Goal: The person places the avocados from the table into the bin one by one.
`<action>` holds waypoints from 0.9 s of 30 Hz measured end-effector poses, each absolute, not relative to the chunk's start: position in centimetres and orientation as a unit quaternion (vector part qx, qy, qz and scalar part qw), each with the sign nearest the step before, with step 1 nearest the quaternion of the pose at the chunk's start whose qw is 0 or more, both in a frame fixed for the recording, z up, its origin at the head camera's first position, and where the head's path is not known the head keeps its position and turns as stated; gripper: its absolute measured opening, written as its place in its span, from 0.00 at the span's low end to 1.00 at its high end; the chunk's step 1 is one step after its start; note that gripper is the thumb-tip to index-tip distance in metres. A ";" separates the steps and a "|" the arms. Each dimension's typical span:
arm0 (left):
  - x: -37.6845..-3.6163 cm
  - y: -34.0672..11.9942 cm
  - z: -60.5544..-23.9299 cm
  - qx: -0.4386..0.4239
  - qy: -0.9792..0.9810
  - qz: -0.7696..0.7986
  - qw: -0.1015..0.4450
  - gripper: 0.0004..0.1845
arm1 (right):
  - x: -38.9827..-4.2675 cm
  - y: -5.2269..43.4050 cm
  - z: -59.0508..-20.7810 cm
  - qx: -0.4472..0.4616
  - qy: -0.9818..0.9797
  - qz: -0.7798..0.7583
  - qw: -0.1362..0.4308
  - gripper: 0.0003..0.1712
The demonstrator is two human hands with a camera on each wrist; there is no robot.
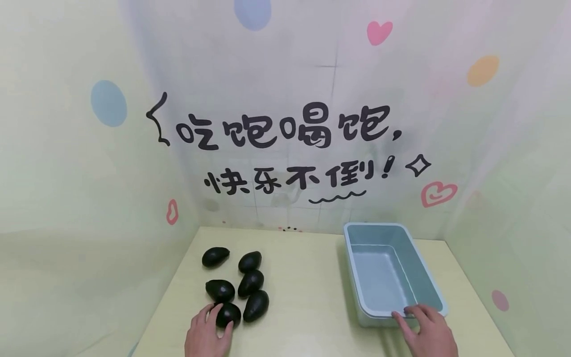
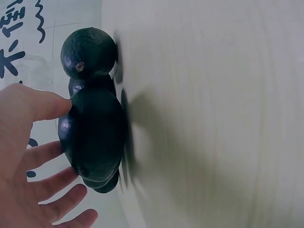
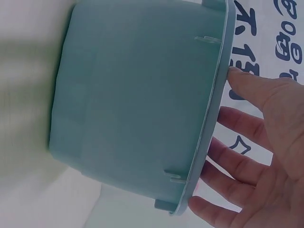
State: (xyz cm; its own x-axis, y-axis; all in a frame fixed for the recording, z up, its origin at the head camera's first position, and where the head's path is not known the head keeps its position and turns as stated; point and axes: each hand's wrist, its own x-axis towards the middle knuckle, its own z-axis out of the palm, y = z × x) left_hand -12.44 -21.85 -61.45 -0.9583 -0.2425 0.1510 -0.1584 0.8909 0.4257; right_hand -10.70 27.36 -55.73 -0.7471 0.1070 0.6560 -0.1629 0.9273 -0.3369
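Note:
In the head view, my left hand [image 1: 207,329] is at the nearest dark avocado [image 1: 229,316] of a group on the left of the table. Its thumb and fingers lie round opposite sides of that avocado, and the left wrist view shows the thumb tip and fingertips against its dark skin. Several more avocados [image 1: 256,306] lie just beyond and to the right. On the other side, my right hand [image 1: 430,334] rests its fingertips on the near rim of a light blue plastic bin [image 1: 363,292]. Those fingers are spread and relaxed along the rim in the right wrist view.
The pale wooden table [image 1: 303,297] runs back to a printed wall curtain [image 1: 285,198] with large black characters, and more curtain flanks both sides. The bin stands upright at the right, with its bare floor visible inside. Table surface separates it from the avocados.

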 end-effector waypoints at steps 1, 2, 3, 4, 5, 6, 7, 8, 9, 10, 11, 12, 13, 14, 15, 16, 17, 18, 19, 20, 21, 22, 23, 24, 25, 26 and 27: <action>-12.4 -21.8 -61.4 0.104 -0.967 -0.210 0.103 0.29 | -10.7 27.3 -55.7 0.014 -0.916 0.191 0.352 0.16; -12.5 -21.8 -61.4 0.105 -0.966 -0.211 0.104 0.29 | -10.6 27.3 -55.7 0.012 -0.917 0.191 0.349 0.17; -12.5 -21.8 -61.4 0.106 -0.966 -0.212 0.105 0.29 | -10.6 27.3 -55.6 0.009 -0.919 0.192 0.345 0.17; -12.5 -21.8 -61.4 0.107 -0.965 -0.213 0.107 0.29 | -10.6 27.2 -55.6 0.005 -0.921 0.192 0.340 0.17; -12.5 -21.7 -61.4 0.107 -0.965 -0.215 0.110 0.29 | -10.6 27.2 -55.5 0.001 -0.923 0.192 0.334 0.17; -12.5 -21.7 -61.4 0.108 -0.964 -0.217 0.113 0.29 | -10.6 27.2 -55.4 -0.003 -0.924 0.194 0.329 0.17; -12.6 -21.6 -61.5 0.108 -0.962 -0.220 0.119 0.29 | -10.5 27.1 -55.3 -0.005 -0.925 0.196 0.326 0.17; -12.6 -21.6 -61.6 0.108 -0.961 -0.223 0.124 0.29 | -10.5 27.1 -55.3 -0.007 -0.925 0.198 0.323 0.17; -12.6 -21.5 -61.8 0.108 -0.959 -0.226 0.130 0.29 | -10.4 27.1 -55.2 -0.008 -0.926 0.199 0.321 0.17; -12.6 -21.5 -62.0 0.106 -0.958 -0.229 0.138 0.29 | -10.4 27.1 -55.2 -0.009 -0.926 0.200 0.320 0.17; -12.6 -21.4 -62.1 0.105 -0.956 -0.233 0.144 0.29 | -10.4 27.1 -55.2 -0.010 -0.926 0.201 0.319 0.17; -12.6 -21.3 -62.3 0.104 -0.954 -0.236 0.150 0.29 | -10.4 27.0 -55.3 -0.011 -0.925 0.203 0.320 0.17; -12.6 -21.3 -62.5 0.105 -0.953 -0.239 0.155 0.29 | -10.4 27.0 -55.3 -0.011 -0.924 0.205 0.322 0.17; -12.5 -21.2 -62.6 0.106 -0.952 -0.241 0.155 0.29 | -10.4 27.0 -55.4 -0.012 -0.924 0.205 0.324 0.17; -12.5 -21.2 -62.7 0.108 -0.952 -0.242 0.154 0.30 | -10.5 27.0 -55.5 -0.011 -0.922 0.206 0.328 0.17; -12.5 -21.1 -62.7 0.110 -0.952 -0.243 0.151 0.31 | -10.5 27.0 -55.7 -0.009 -0.919 0.207 0.334 0.17; -12.5 -21.1 -62.7 0.113 -0.953 -0.242 0.144 0.31 | -10.6 27.0 -56.0 -0.007 -0.916 0.209 0.342 0.17; -12.5 -21.0 -62.7 0.116 -0.954 -0.241 0.137 0.32 | -10.7 27.0 -56.3 -0.004 -0.912 0.210 0.351 0.17; -12.5 -21.0 -62.7 0.120 -0.955 -0.240 0.129 0.33 | -10.7 27.1 -56.6 0.002 -0.907 0.211 0.364 0.18; -12.5 -21.0 -62.6 0.121 -0.956 -0.239 0.123 0.33 | -10.8 27.1 -57.0 0.010 -0.901 0.213 0.377 0.18; -12.6 -21.0 -62.6 0.122 -0.956 -0.240 0.119 0.34 | -10.9 27.2 -57.3 0.019 -0.895 0.215 0.391 0.20; -12.7 -20.9 -62.5 0.123 -0.956 -0.240 0.118 0.34 | -11.0 27.3 -57.6 0.027 -0.888 0.215 0.405 0.25; -12.8 -20.9 -62.6 0.122 -0.956 -0.240 0.119 0.35 | -11.1 27.4 -57.9 0.034 -0.882 0.214 0.418 0.30; -12.9 -20.9 -62.6 0.120 -0.956 -0.241 0.120 0.35 | -11.2 27.4 -58.1 0.042 -0.877 0.212 0.430 0.36; -13.0 -21.0 -62.7 0.119 -0.955 -0.241 0.122 0.35 | -11.3 27.5 -58.3 0.048 -0.872 0.210 0.440 0.41; -13.2 -20.9 -62.8 0.117 -0.955 -0.242 0.124 0.35 | -11.3 27.6 -58.4 0.051 -0.868 0.208 0.447 0.45; -13.3 -20.9 -62.9 0.116 -0.955 -0.244 0.125 0.35 | -11.4 27.6 -58.4 0.052 -0.866 0.205 0.453 0.48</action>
